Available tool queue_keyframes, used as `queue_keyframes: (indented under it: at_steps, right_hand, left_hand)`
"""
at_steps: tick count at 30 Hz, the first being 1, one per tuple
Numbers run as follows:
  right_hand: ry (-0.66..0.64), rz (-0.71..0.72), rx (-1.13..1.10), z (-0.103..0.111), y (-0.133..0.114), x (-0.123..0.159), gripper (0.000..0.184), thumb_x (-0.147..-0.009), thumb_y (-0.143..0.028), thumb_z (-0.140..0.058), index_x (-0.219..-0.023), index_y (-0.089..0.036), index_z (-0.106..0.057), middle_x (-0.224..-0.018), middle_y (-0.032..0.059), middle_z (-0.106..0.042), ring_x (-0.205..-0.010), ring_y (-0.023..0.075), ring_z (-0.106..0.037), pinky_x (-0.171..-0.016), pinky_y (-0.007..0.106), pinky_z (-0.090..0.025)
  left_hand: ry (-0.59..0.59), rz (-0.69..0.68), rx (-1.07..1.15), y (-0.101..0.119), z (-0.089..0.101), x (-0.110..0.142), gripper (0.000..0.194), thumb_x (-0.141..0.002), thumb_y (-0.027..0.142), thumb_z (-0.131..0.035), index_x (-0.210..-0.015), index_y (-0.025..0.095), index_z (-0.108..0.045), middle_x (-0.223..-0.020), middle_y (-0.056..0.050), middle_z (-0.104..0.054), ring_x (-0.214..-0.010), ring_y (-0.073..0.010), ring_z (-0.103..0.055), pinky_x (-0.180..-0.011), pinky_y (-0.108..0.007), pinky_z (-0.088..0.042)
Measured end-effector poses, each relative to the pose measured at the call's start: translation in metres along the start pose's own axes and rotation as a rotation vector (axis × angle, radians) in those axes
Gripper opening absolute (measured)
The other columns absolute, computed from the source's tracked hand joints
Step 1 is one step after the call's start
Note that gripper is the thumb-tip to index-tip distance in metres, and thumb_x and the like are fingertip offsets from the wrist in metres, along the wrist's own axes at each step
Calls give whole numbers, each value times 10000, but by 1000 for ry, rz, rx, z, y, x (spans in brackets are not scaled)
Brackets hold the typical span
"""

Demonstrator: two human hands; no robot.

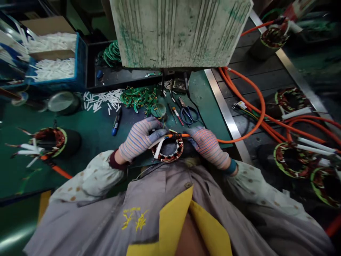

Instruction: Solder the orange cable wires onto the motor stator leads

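Observation:
A motor stator (pixel 174 156), a ring of copper windings, sits close in front of my body at the table's front edge. An orange cable (pixel 185 135) with a black-wrapped section crosses over its far rim. My left hand (pixel 141 138), in a striped glove, is closed at the cable's left end, pinching thin wires there; its fingertips are partly hidden. White sleeving (pixel 159 148) slants down from beside my left thumb over the ring. On the other side my right hand (pixel 209 145), gloved alike, grips the orange cable to the right of the black wrap.
Blue-handled scissors (pixel 189 114), a red-handled brush (pixel 177 115) and a blue marker (pixel 116 122) lie beyond the stator. Behind are white tube pieces (pixel 102 99) and green cords (pixel 140 96). Another stator (pixel 60 140) stands left; several more stand right across a metal rail (pixel 226 113). A board (pixel 181 35) overhangs the back.

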State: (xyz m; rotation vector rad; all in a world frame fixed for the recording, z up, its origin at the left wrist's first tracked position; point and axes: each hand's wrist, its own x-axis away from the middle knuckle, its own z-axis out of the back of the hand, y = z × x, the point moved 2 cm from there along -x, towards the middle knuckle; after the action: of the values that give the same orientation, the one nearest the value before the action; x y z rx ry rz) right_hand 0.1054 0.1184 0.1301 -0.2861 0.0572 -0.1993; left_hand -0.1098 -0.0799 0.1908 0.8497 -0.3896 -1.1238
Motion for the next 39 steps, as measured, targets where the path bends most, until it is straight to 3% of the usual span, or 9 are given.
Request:
queue_keyframes:
  at_steps: [3, 6, 9, 11, 15, 20, 25, 35, 39]
  right_hand:
    - [65, 35, -520, -4, -13, -21, 425, -1146, -448, -610, -1458, -279, -844, -1455, 153, -860, -1358, 371, -769, -1246, 565, -594]
    - [-25, 23, -1092, 6, -40, -50, 493, -1063, -728, -751, -1228, -291, -909, -1242, 99, -896, -1231, 335, -806, -1171, 509, -632]
    - [-128, -111, -1468, 16, -65, -73, 501, -888, -740, -952, -995, -255, -892, -1009, 42, -872, -1016, 273, -802, -1000, 415, -661]
    - [-111, -168, -1573, 18, -75, -83, 501, -797, -701, -1027, -927, -245, -867, -924, 15, -836, -937, 239, -766, -924, 372, -648]
    - [-18, -253, -1628, 13, -76, -87, 503, -757, -674, -1035, -870, -234, -821, -802, -20, -754, -783, 170, -645, -790, 311, -586]
    - [22, -310, -1592, 10, -71, -83, 544, -760, -710, -1016, -807, -236, -752, -681, -52, -636, -646, 123, -512, -674, 283, -509]
    - [28, -322, -1565, 10, -74, -84, 586, -753, -756, -1005, -857, -230, -769, -649, -65, -601, -606, 115, -484, -618, 277, -471]
    - [50, -295, -1567, 4, -72, -84, 622, -761, -801, -1010, -864, -224, -799, -677, -45, -649, -634, 130, -539, -653, 296, -526]
    - [46, -208, -1555, -5, -60, -84, 629, -823, -829, -982, -868, -229, -801, -783, 1, -748, -736, 172, -664, -761, 337, -607]
  left_hand:
    - [113, -168, -275, 6, -1, 15, 377, -1190, 447, -595, -1129, 222, -892, -1112, -102, -840, -1038, -273, -779, -936, -358, -612]
    - [211, -267, -424, 13, 1, 23, 302, -1166, 349, -617, -1182, 251, -902, -1161, -107, -856, -1095, -289, -781, -976, -374, -634]
    - [351, -110, -216, 10, 5, 19, 256, -1149, 396, -687, -1083, 232, -871, -1091, -87, -844, -1030, -261, -773, -963, -350, -642]
    - [347, 87, 84, 1, 4, 10, 362, -1146, 537, -703, -1023, 214, -811, -960, -63, -796, -890, -228, -738, -854, -323, -640]
    - [294, 233, 550, -8, 0, -6, 559, -1116, 776, -672, -1109, 219, -723, -866, -21, -714, -713, -185, -653, -677, -294, -591]
    - [435, 182, 351, 7, -1, 1, 385, -1090, 574, -806, -1221, 213, -785, -1166, -74, -857, -1063, -235, -815, -983, -327, -670]
    - [507, 207, 319, 10, -4, 2, 357, -1088, 597, -785, -1202, 262, -739, -1118, -59, -885, -1046, -251, -861, -944, -332, -704]
    - [342, 256, 240, 9, 5, -4, 454, -1029, 657, -812, -1125, 213, -794, -1065, -72, -879, -999, -263, -837, -935, -331, -676]
    - [210, 223, 268, 6, 4, -13, 557, -990, 745, -824, -1083, 196, -816, -1044, -80, -864, -982, -270, -808, -915, -341, -656]
